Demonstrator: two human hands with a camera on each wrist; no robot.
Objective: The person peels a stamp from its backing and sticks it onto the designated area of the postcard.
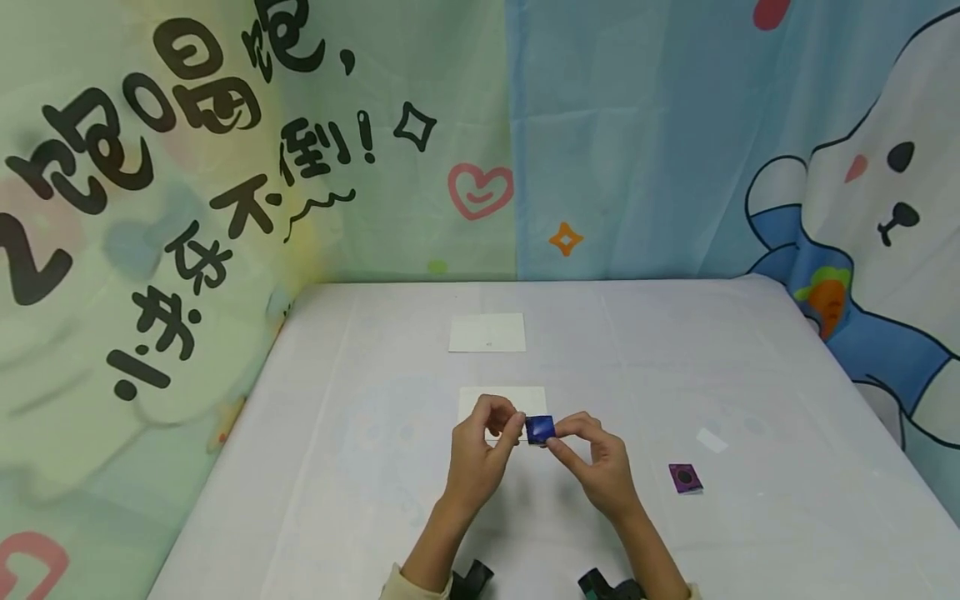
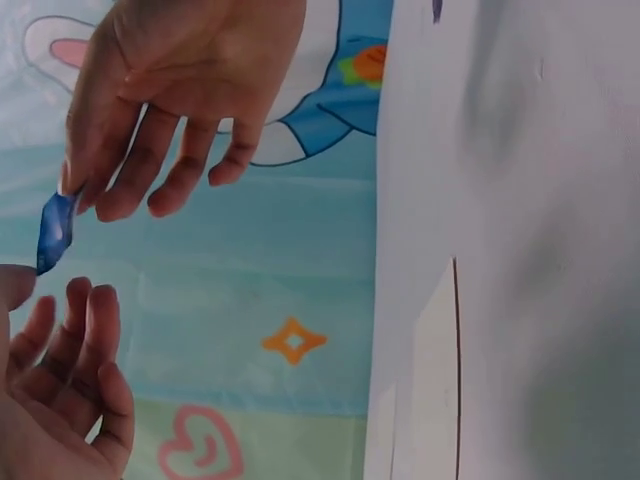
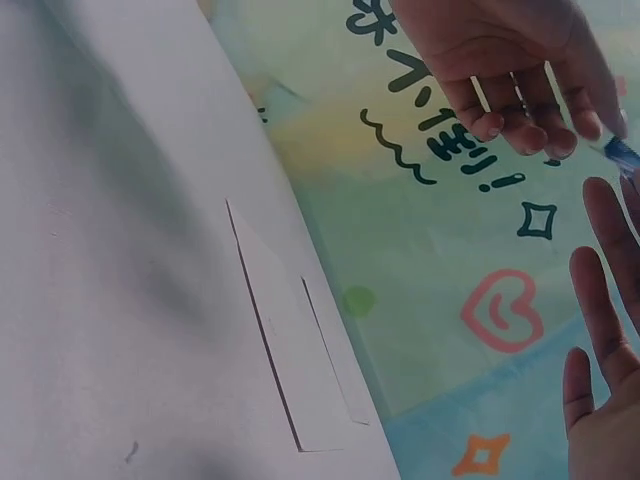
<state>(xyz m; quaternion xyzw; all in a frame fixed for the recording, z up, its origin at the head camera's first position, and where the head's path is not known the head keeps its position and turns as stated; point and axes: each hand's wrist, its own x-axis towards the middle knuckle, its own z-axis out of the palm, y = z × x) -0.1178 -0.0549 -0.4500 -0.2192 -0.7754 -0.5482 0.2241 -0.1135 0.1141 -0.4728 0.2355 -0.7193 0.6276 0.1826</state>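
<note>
Midair above the bench point(image 1: 375, 517), glossy blue square packet point(image 1: 539, 429) pinched between both hands: left hand point(image 1: 480, 450) on its left edge, right hand point(image 1: 596, 462) on its right, flat face tilted toward the head camera, near white card point(image 1: 472, 398).

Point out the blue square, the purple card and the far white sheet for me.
blue square point(image 1: 539, 429), head view, middle of its face, pinched between both hands.
purple card point(image 1: 685, 478), head view, its centre.
far white sheet point(image 1: 487, 332), head view, its middle.

Bright, even light, soft shadows; head view bows at edges, wrist views slightly blurred.
</note>
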